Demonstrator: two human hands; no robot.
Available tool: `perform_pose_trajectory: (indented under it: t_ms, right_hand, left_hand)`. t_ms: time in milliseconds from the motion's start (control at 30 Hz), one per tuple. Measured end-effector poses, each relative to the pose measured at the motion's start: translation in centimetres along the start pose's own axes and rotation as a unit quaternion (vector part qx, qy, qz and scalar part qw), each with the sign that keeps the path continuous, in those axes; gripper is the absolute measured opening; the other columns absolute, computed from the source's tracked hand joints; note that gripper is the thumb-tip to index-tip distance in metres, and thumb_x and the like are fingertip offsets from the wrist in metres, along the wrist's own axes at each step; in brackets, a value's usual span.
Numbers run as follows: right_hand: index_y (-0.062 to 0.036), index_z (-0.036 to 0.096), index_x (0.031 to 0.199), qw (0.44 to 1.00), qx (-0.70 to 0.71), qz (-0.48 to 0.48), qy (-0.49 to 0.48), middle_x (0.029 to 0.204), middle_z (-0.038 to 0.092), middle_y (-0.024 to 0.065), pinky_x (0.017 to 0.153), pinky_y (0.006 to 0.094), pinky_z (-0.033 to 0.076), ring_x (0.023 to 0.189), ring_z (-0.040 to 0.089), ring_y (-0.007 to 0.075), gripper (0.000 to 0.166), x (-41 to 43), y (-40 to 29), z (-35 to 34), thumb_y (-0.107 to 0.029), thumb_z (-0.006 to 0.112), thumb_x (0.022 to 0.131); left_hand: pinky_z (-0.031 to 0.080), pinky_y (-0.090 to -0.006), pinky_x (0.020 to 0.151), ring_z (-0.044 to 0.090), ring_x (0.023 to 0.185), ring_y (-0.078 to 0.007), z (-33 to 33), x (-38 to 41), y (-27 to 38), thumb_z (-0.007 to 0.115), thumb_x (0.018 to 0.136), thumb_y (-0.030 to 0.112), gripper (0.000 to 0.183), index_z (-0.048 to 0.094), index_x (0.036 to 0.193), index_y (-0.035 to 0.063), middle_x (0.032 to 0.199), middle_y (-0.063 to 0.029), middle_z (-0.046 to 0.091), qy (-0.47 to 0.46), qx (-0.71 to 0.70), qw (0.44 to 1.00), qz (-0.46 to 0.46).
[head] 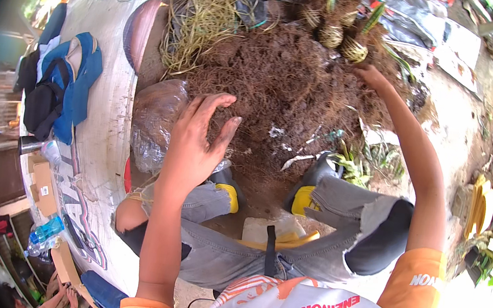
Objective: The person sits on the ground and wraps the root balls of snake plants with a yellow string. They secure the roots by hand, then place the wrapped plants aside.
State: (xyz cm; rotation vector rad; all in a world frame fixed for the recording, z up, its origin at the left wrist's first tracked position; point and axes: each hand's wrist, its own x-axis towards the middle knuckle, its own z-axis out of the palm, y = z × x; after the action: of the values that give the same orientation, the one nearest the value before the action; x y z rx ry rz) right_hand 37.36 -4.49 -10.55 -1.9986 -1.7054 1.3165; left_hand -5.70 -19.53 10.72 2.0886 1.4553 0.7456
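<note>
My left hand (pixel 197 141) hovers over the near left side of a heap of brown coir fibre (pixel 282 76), its soiled fingers spread and holding nothing. At the heap's far right edge, my right hand (pixel 369 78) is beside a strip-wrapped root ball (pixel 355 51) with an upright green leaf. Whether its fingertips touch the ball cannot be made out. Another wrapped root ball (pixel 330 36) sits just left of that one, among several similar plants. Long pale plant strips (pixel 202 21) lie tangled at the far left of the heap. Nearer, a clear plastic bag (pixel 156 121) contains brown material.
Along the left runs a pale painted surface (pixel 114 70) with a blue bag (pixel 79 84), cardboard (pixel 44 188) and a blue-tinted bottle (pixel 47 229). Black-and-yellow boots (pixel 304 200) flank the near heap. Another person's hands (pixel 68 295) show at lower left. Dark plastic sheets (pixel 408 17) lie beyond.
</note>
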Motion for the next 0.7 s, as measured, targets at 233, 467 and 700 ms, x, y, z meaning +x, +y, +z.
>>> perform_pose_trajectory:
  t_ms: [233, 467, 700]
  right_hand:
    - [-0.0070, 0.054, 0.121, 0.983, -0.159, -0.047, -0.077, 0.112, 0.061, 0.0136, 0.083, 0.0368, 0.049, 0.098, 0.060, 0.0253, 0.048, -14.3, 0.9, 0.0, -0.041, 0.054, 0.087]
    - [-0.0044, 0.044, 0.129, 0.967, -0.076, 0.210, 0.125, 0.119, 0.054, 0.0251, 0.095, 0.0403, 0.040, 0.113, 0.050, 0.0354, 0.066, -23.0, 22.5, 12.4, -0.044, 0.063, 0.079]
    - [-0.0047, 0.054, 0.111, 0.911, -0.165, 0.237, 0.295, 0.105, 0.058, 0.0180, 0.088, 0.0407, 0.041, 0.107, 0.048, 0.0310, 0.046, -36.9, 14.5, 21.8, -0.034, 0.063, 0.076]
  left_hand:
    - [0.044, -0.0353, 0.085, 0.058, 0.095, -0.0246, 7.1, 0.8, 1.5, 0.060, 0.085, 0.018, 0.025, 0.056, 0.106, 0.0042, 0.101, -0.0115, 0.059, -0.101, -0.073, 0.992, 0.019]
    - [0.045, -0.0345, 0.083, 0.057, 0.093, -0.0220, 7.7, 1.3, 4.4, 0.061, 0.085, 0.018, 0.026, 0.056, 0.106, 0.0037, 0.100, -0.0108, 0.059, -0.118, -0.108, 0.985, 0.064]
    - [0.045, -0.0344, 0.083, 0.056, 0.093, -0.0221, 6.9, -0.4, 4.7, 0.061, 0.086, 0.020, 0.027, 0.056, 0.107, 0.0041, 0.103, -0.0106, 0.059, -0.115, -0.086, 0.988, 0.052]
